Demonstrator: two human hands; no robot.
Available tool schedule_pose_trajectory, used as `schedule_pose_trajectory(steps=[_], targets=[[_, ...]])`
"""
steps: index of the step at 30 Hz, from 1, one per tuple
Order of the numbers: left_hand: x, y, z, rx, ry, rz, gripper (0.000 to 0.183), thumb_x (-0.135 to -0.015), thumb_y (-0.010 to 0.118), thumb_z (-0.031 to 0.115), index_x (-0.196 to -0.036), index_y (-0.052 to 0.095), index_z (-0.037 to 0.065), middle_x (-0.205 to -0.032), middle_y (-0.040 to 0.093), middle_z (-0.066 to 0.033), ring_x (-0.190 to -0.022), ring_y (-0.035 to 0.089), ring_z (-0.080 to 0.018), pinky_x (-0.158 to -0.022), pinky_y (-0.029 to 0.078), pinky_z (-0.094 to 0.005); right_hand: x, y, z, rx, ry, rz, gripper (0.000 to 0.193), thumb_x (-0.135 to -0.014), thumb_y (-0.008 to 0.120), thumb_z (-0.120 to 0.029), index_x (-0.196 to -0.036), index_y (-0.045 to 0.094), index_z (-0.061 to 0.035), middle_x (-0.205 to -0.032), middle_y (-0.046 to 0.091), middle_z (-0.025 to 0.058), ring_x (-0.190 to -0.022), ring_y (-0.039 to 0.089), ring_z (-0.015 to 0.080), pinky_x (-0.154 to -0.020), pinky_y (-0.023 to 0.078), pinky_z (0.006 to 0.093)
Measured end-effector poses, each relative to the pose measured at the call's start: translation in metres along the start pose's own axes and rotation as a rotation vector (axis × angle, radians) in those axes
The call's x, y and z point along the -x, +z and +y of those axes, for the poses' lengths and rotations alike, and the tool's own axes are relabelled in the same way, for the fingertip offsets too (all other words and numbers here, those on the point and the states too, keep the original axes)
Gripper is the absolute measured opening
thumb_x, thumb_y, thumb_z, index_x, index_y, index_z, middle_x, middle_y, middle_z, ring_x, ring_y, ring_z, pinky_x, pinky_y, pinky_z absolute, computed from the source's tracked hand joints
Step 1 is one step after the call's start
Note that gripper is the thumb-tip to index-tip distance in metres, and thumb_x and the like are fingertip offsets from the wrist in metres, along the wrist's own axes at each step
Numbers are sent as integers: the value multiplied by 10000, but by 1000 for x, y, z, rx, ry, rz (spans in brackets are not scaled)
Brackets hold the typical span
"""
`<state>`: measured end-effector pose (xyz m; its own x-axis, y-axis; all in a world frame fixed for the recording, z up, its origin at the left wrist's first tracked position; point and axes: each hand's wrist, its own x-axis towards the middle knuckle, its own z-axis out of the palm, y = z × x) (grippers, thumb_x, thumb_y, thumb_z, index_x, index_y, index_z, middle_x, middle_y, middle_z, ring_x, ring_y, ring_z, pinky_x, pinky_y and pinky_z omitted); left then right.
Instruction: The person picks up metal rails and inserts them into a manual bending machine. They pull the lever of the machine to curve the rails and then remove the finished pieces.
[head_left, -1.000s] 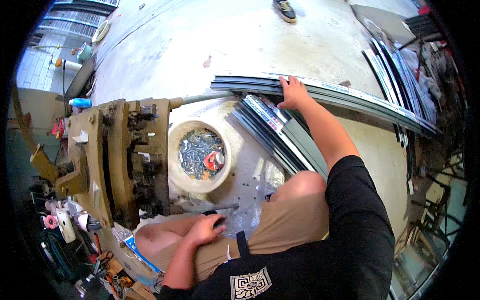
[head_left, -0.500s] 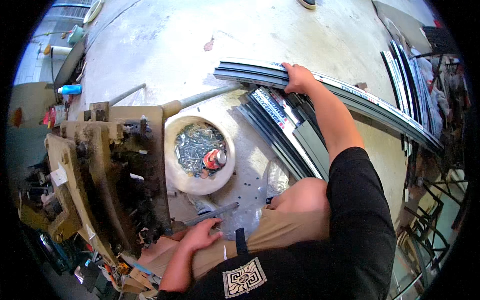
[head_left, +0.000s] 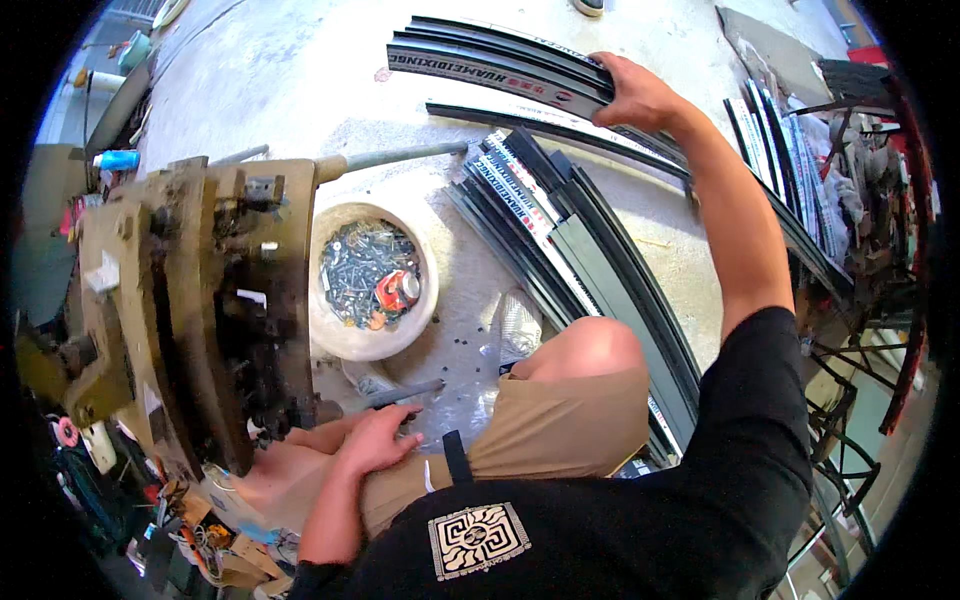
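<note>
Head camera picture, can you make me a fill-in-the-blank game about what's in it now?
1. The hand gripping the long dark bars is the person's ____ one.
2. Among the small metal pieces in the round tub, the can-like thing is mostly ____.
3. Apart from its pale emblem, the shirt is ____.

Missing words: right; red; black.

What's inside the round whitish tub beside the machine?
The tub holds a heap of small metal pieces and a red-and-silver object on top; whatever lies beneath that top layer is covered.
</note>
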<state>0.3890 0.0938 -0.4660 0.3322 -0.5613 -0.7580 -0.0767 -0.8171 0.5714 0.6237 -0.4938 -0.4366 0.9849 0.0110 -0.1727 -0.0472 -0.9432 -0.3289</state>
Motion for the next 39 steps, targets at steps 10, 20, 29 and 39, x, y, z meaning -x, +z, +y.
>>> schedule_pose_trajectory(steps=[10, 20, 29, 39], targets=[[8, 46, -7, -173, 172, 101, 567, -938, 713, 344, -1420, 557, 89, -1330, 639, -229, -1218, 615, -416, -1043, 491, -483, 190, -64, -54, 10, -124, -19, 993, -575, 878, -197, -1459, 459, -29, -1335, 582, 224, -1274, 562, 382, -1126, 430, 420], [-5, 49, -3, -220, 152, 47, 572, -910, 745, 330, -1401, 590, 80, -1310, 661, -228, -1205, 636, -404, -1039, 498, -480, 220, 165, -48, -59, -185, -167, 820, -540, 891, -364, -1236, 592, -51, -1201, 625, 238, -1161, 578, 439, -995, 487, 518], [-24, 74, -45, -137, 81, -99, 584, -924, 762, 222, -1432, 550, 26, -1266, 688, -216, -1155, 684, -302, -983, 537, -414, 234, 296, -60, 73, -75, 70, 410, -886, 629, -342, -1222, 637, -107, -1112, 625, 159, -1129, 593, 331, -872, 493, 501], [-10, 49, -15, 27, -55, 45, 537, -932, 724, 333, -1373, 606, 51, -1298, 666, -238, -1212, 625, -415, -1023, 495, -471, 166, 248, -101, -244, -261, -187, 884, -744, 809, -608, -1372, 584, -29, -1210, 621, 239, -1172, 570, 427, -984, 467, 512]])
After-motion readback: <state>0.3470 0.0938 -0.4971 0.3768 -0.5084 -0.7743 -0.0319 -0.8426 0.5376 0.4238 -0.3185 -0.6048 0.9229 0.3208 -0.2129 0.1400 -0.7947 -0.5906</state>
